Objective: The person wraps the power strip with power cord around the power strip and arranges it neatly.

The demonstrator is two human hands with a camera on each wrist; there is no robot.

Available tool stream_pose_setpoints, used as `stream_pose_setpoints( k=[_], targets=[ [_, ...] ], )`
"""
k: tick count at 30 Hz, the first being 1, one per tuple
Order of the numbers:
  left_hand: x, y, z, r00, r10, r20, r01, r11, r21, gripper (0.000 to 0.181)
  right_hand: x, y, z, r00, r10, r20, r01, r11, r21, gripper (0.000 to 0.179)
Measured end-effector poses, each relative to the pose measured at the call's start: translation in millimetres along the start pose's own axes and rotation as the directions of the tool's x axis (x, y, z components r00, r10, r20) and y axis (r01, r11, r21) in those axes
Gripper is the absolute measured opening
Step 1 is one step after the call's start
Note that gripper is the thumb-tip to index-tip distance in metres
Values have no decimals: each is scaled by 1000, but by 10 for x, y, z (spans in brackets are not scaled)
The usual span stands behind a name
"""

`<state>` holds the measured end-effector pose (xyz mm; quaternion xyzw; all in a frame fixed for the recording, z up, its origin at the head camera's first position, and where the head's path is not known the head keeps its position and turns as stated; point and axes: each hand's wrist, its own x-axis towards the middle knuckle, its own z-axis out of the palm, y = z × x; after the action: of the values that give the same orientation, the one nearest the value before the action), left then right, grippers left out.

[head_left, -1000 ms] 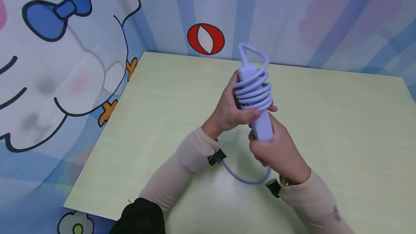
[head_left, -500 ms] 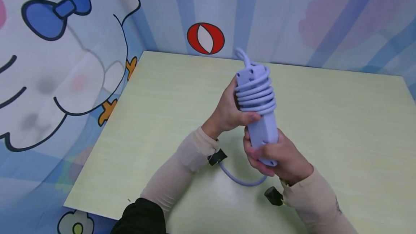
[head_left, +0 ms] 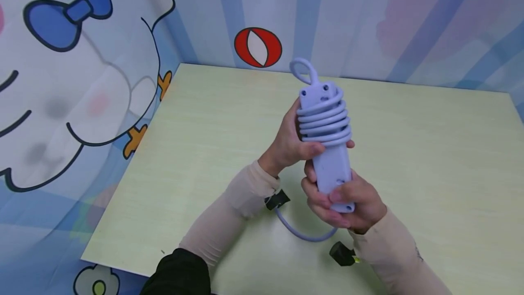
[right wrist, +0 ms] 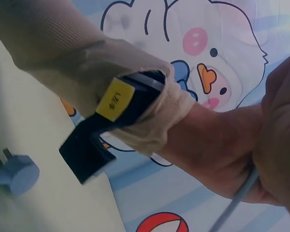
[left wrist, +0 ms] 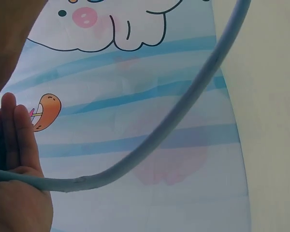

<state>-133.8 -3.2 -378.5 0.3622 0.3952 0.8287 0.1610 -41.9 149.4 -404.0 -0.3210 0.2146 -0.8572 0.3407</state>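
Note:
A pale lilac power strip [head_left: 333, 172] is held up over the table, its flat back with screw holes facing the head camera. Several turns of its cord [head_left: 325, 122] wrap the upper half, and a small loop stands out at the top end. My left hand [head_left: 288, 138] grips the strip's middle from the left, thumb across just below the coils. Around the lower end, my right hand [head_left: 348, 199] is curled, thumb on the back. A free length of cord hangs below in an arc. In the right wrist view its plug [right wrist: 21, 174] shows over the table, prongs up.
A pale wooden table [head_left: 430, 172] spreads beneath both hands. Behind it and to the left hangs a cartoon-printed backdrop [head_left: 348, 22]. Black wrist cameras are strapped on both sleeves, the right one [head_left: 343, 254] beside the hanging cord.
The strip has rolled so its back with screw holes faces up. My right hand has turned and slid lower on it. The top cord loop has swung left; my left hand barely moves.

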Motion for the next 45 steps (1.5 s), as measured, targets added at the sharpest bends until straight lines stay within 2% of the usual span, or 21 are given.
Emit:
stream_pose_setpoints(
  k=[7, 11, 16, 23, 26, 28, 30, 31, 32, 33, 34, 35, 36, 37, 38, 39, 40, 42, 43, 44, 45],
  targets=[
    [-17, -3, 88, 1000, 25, -14, -26, 998, -65, 112, 102, 132, 16, 991, -96, 96, 78, 981, 178, 52],
    [5, -53, 111, 1000, 29, -8, -30, 999, -42, 114, 140, 164, 20, 981, -123, 152, 82, 964, 251, 47],
    [31, -93, 93, 1000, 7, -31, -6, 1000, 21, 113, 150, 155, 18, 984, -133, 122, 100, 965, 241, 47],
    [29, -82, 80, 997, 32, -66, -26, 996, 81, 99, 102, 101, -49, 988, -134, 79, 116, 973, 200, 50],
    [30, -84, 64, 997, 22, -71, -17, 997, 77, 95, 92, 79, -60, 990, -134, 53, 125, 980, 155, 51],
    [25, -86, 44, 996, 15, -84, -8, 997, 77, 92, 102, 52, -29, 992, -124, 2, 123, 990, 71, 49],
    [19, -86, 13, 993, 13, -117, -2, 996, 92, 89, 118, 11, 45, 986, -110, -127, 99, 991, -91, 43],
    [15, -82, -7, 990, 15, -138, 0, 994, 107, 90, 136, -11, 96, 968, -123, -219, 76, 974, -212, 37],
    [12, -76, -25, 986, 21, -164, 1, 991, 135, 91, 156, -29, 153, 936, -146, -321, 29, 939, -342, 32],
    [9, -67, -42, 982, 30, -189, 3, 985, 173, 93, 184, -42, 210, 888, -179, -423, -39, 888, -457, 26],
    [9, -58, -57, 977, 39, -208, 6, 977, 211, 95, 209, -47, 258, 826, -230, -514, -120, 820, -559, 21],
    [10, -48, -69, 974, 43, -223, 14, 969, 248, 97, 235, -49, 302, 753, -290, -591, -200, 754, -626, 22],
    [10, -37, -78, 972, 46, -231, 21, 960, 279, 99, 263, -44, 335, 680, -372, -632, -264, 680, -684, 32],
    [12, -28, -85, 972, 46, -230, 28, 951, 308, 101, 286, -35, 351, 624, -454, -636, -295, 617, -729, 46],
    [12, -20, -87, 974, 43, -224, 35, 941, 335, 101, 303, -31, 354, 595, -529, -606, -313, 541, -780, 61],
    [7, -14, -87, 978, 31, -208, 45, 935, 352, 102, 314, -30, 348, 583, -596, -552, -316, 460, -830, 74],
    [2, -11, -86, 982, 18, -190, 53, 931, 362, 103, 318, -36, 334, 586, -649, -485, -314, 370, -874, 84],
    [-14, -11, -83, 987, -4, -161, 65, 924, 377, 105, 319, -60, 296, 622, -710, -330, -279, 193, -941, 96],
    [-21, -17, -78, 989, -15, -148, 71, 922, 380, 107, 313, -74, 275, 645, -719, -259, -258, 114, -959, 98],
    [-28, -23, -73, 991, -26, -134, 75, 923, 379, 109, 308, -90, 256, 666, -718, -200, -237, 50, -970, 97],
    [-31, -30, -67, 992, -34, -125, 79, 924, 375, 109, 307, -101, 242, 679, -715, -166, -216, 22, -976, 94]
  ],
)
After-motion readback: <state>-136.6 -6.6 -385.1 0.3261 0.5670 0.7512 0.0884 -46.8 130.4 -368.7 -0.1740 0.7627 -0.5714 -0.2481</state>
